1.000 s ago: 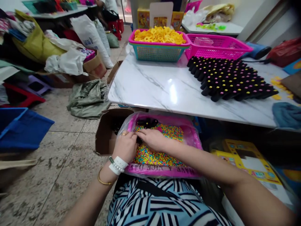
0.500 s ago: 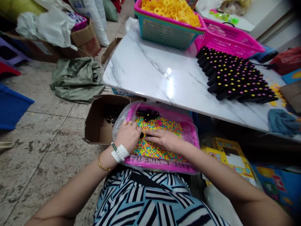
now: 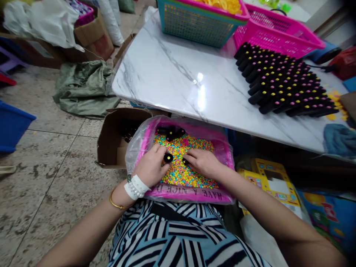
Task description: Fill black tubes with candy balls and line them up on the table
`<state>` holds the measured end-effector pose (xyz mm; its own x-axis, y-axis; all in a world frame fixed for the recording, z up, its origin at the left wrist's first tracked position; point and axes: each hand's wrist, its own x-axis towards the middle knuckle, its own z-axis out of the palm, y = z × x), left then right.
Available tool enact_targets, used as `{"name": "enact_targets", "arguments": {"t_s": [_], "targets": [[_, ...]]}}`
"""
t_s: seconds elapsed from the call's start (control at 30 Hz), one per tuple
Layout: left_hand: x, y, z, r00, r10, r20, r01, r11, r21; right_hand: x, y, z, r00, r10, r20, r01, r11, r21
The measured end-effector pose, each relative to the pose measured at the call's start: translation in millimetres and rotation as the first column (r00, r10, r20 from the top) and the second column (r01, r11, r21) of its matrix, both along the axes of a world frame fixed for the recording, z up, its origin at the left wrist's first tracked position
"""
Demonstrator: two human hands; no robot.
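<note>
My left hand (image 3: 151,165) has its fingers closed around a black cylinder-shaped piece (image 3: 168,158), whose round end shows a yellow bead in the centre. Facing it, my right hand (image 3: 204,162) pinches another black piece (image 3: 185,161) with a yellow dot, mostly covered by the fingers. Both hands are just over small multicoloured beads (image 3: 178,176) that fill a pink tray (image 3: 228,155) on my lap. Clear plastic (image 3: 133,148) wraps the tray's edges. Several loose black pieces (image 3: 171,132) lie on the beads at the tray's far left.
Beyond the tray is a white marbled table (image 3: 155,74) with a block of black bead-tipped pieces (image 3: 286,81). A teal basket (image 3: 194,26) of yellow parts and a pink basket (image 3: 278,33) stand behind. A cardboard box (image 3: 107,144) sits left of the tray.
My hands have moved a little apart. The black piece in my left hand now shows its yellow-centred end, and a yellow-dotted one shows at my right fingertips. The view has shifted slightly.
</note>
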<state>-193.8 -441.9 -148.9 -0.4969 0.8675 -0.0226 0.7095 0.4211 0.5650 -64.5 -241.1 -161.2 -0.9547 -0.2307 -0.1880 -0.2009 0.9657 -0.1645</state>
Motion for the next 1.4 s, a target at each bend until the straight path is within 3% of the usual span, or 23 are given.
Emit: {"name": "enact_targets", "arguments": {"t_s": [0.07, 0.1, 0.2, 0.3, 0.4, 0.5, 0.67, 0.77, 0.9, 0.97, 1.13, 1.3, 1.4], "targets": [[1, 1, -1.5, 0.998, -0.014, -0.062, 0.010, 0.998, -0.067, 1, -8, 1.6, 0.998, 0.048, 0.042, -0.051, 0.995, 0.082], [2, 1, -2.5, 0.997, -0.032, -0.076, 0.024, 0.995, -0.096, 1, -12, 2.5, 0.995, 0.072, 0.063, -0.076, 0.995, 0.065], [3, 1, -5.9, 0.996, -0.067, -0.065, 0.058, 0.990, -0.127, 5, -15, 6.7, 0.996, 0.074, 0.046, -0.064, 0.978, -0.199], [2, 0, -8.4, 0.997, -0.074, -0.035, 0.070, 0.990, -0.121, 14, -6, 14.0, 0.996, -0.084, -0.032, 0.056, 0.855, -0.516], [0, -1, -8.5, 0.996, -0.084, -0.003, 0.083, 0.988, -0.127, 25, 10, 20.6, 0.958, -0.287, -0.026, 0.210, 0.757, -0.619], [-1, 2, -7.1, 0.994, -0.105, 0.020, 0.107, 0.981, -0.162, 33, 22, 25.5, 0.932, -0.362, -0.020, 0.267, 0.723, -0.637], [0, 9, -6.1, 0.991, -0.129, 0.033, 0.133, 0.970, -0.203, 37, 28, 38.6, 0.937, -0.279, -0.208, 0.155, 0.869, -0.470], [2, 10, -6.3, 0.990, -0.137, 0.033, 0.140, 0.970, -0.200, 40, 29, 41.9, 0.954, -0.255, -0.160, 0.158, 0.877, -0.453], [2, 9, -6.5, 0.991, -0.130, 0.029, 0.133, 0.970, -0.205, 47, 34, 32.8, 0.958, -0.258, -0.126, 0.220, 0.941, -0.257], [2, 8, -6.8, 0.991, -0.128, 0.027, 0.131, 0.968, -0.214, 50, 35, 31.0, 0.954, -0.268, -0.134, 0.236, 0.948, -0.214], [3, 7, -7.6, 0.990, -0.142, 0.008, 0.140, 0.970, -0.197, 49, 30, 39.3, 0.933, -0.316, -0.171, 0.229, 0.890, -0.393], [4, 8, -8.6, 0.990, -0.144, 0.008, 0.143, 0.970, -0.195, 48, 32, 30.3, 0.912, -0.390, -0.130, 0.284, 0.827, -0.485], [4, 8, -10.0, 0.989, -0.147, 0.010, 0.147, 0.974, -0.175, 50, 28, 29.0, 0.885, -0.465, -0.035, 0.354, 0.719, -0.598]]}}
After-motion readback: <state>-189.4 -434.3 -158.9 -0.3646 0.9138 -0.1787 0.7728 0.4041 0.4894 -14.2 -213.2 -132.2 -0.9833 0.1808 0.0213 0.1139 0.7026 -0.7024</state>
